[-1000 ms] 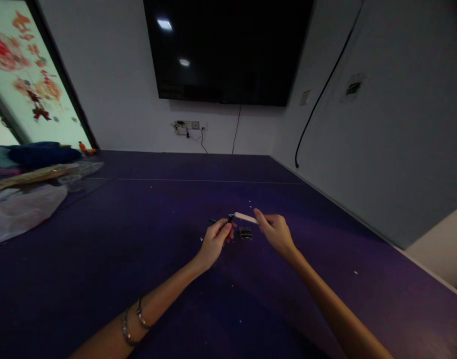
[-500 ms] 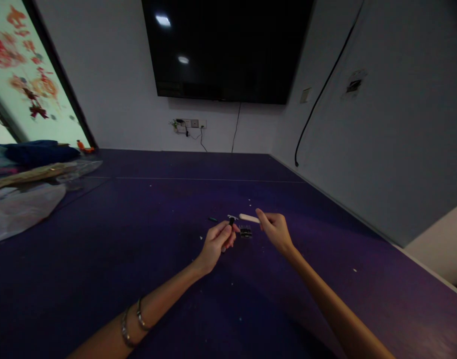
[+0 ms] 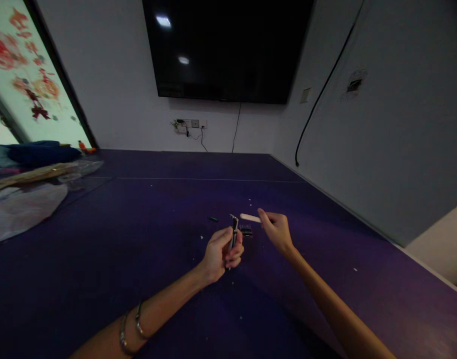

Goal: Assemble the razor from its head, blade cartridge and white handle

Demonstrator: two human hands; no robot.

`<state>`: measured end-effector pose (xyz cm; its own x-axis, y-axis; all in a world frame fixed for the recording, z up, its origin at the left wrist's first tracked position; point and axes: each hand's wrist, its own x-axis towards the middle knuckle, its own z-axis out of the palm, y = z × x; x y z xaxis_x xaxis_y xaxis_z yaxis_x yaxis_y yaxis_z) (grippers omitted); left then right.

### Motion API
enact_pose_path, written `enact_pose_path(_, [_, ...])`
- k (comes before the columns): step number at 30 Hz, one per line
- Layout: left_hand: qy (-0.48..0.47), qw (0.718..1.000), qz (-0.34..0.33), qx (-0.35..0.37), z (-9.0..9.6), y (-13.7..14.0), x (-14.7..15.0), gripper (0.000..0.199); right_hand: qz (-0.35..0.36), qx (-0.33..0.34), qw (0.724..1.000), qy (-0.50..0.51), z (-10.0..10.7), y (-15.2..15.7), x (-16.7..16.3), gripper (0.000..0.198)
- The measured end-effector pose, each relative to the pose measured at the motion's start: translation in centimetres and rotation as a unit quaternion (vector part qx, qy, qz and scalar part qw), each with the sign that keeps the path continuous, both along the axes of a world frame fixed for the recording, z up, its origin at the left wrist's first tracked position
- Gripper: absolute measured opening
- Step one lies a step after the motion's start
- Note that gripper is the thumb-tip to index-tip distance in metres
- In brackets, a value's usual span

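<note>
In front of me, my left hand is closed around a slim black-and-silver tool, held nearly upright with its small head above the fingers. The exact kind of tool is too small to make out. My right hand pinches a flat pale wooden stick by one end. The stick's rounded free end points left, close to the tool's head, with a small gap seen between them. Just beyond my left fingertips, a small black and clear piece lies on the purple floor. A thin dark-green piece rests farther left.
The purple floor carries scattered pale bits. At the left lie plastic sheeting and a dark blue cloth. A large television hangs on the far wall, above sockets. A black cable runs down the right wall.
My left hand has turned, and the tool has gone from showing a sideways head to standing upright with more of its length visible. The wooden stick and right hand have barely moved.
</note>
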<state>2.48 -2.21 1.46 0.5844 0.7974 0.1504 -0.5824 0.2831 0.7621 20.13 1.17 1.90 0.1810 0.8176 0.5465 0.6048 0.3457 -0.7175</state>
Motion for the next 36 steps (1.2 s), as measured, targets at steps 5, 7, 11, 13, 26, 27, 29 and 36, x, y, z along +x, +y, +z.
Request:
enact_pose_path(5, [-0.003,0.999,-0.028,-0.023,-0.2,0.1,0.1,0.031,0.017,0.032,0.999,-0.003,0.4,-0.5,-0.5,0.049])
enact_pose_path(7, [-0.004,0.999,-0.031,-0.022,-0.3,0.1,0.1,0.031,0.007,0.036,0.999,-0.01,0.3,-0.4,-0.2,0.049])
enact_pose_path(11, [-0.001,1.0,-0.023,-0.014,-0.2,0.2,0.1,0.029,-0.008,0.039,0.999,0.003,0.3,-0.2,0.1,0.048])
enact_pose_path(13, [0.006,1.0,-0.016,-0.009,-0.2,0.2,0.1,0.028,0.008,0.038,0.999,0.018,0.7,-0.5,-0.2,0.048])
enact_pose_path(26, [0.126,0.976,0.088,0.157,-0.6,2.0,-0.4,0.028,0.02,-0.05,0.997,-0.056,0.4,1.2,2.7,0.05])
enact_pose_path(27, [0.152,0.963,0.105,0.194,-0.7,2.2,-0.5,0.026,0.02,-0.048,0.996,-0.07,1.0,1.0,2.9,0.05])
enact_pose_path(29, [0.218,0.925,0.141,0.277,-0.6,2.7,-0.8,0.023,-0.001,-0.031,0.994,-0.101,2.4,0.3,3.1,0.049])
enact_pose_path(36, [0.382,0.8,0.21,0.414,-0.5,3.3,-1.8,0.016,-0.082,0.041,0.98,-0.175,5.4,-3.0,1.1,0.043])
